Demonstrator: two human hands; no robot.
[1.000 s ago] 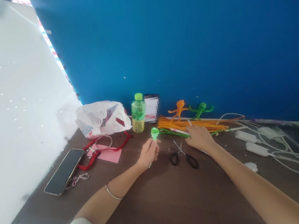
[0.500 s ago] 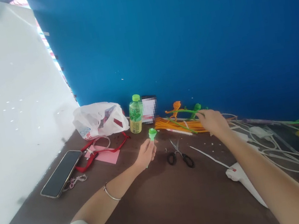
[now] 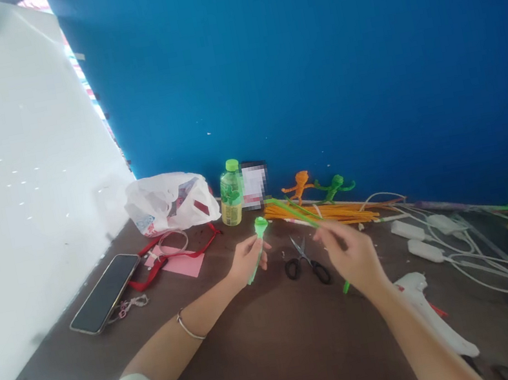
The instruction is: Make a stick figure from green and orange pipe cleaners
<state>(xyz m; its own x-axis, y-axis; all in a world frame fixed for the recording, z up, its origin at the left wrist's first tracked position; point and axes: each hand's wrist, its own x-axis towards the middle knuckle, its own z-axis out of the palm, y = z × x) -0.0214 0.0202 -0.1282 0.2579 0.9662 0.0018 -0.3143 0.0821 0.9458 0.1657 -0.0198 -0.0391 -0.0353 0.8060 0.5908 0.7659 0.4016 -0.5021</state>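
My left hand (image 3: 247, 261) is shut on a small green pipe-cleaner piece (image 3: 261, 228), with a rounded head above my fingers and a green stem running below them. My right hand (image 3: 351, 255) pinches a long green pipe cleaner (image 3: 294, 209), which runs diagonally across my fingers towards the orange pipe cleaners (image 3: 322, 217). Black-handled scissors (image 3: 305, 263) lie on the brown table (image 3: 273, 357) between my hands, touching neither.
An orange pipe-cleaner figure (image 3: 299, 186) and a green one (image 3: 335, 187) stand against the blue wall (image 3: 312, 75). Nearby are a green-capped bottle (image 3: 231, 194), plastic bag (image 3: 170, 203), phone (image 3: 105, 293), pink paper (image 3: 178, 263), white glue gun (image 3: 425, 310) and tangled white cables (image 3: 494, 269).
My right hand has come back towards me from the orange bundle, with the green pipe cleaner now across its fingers. My left hand has barely moved.
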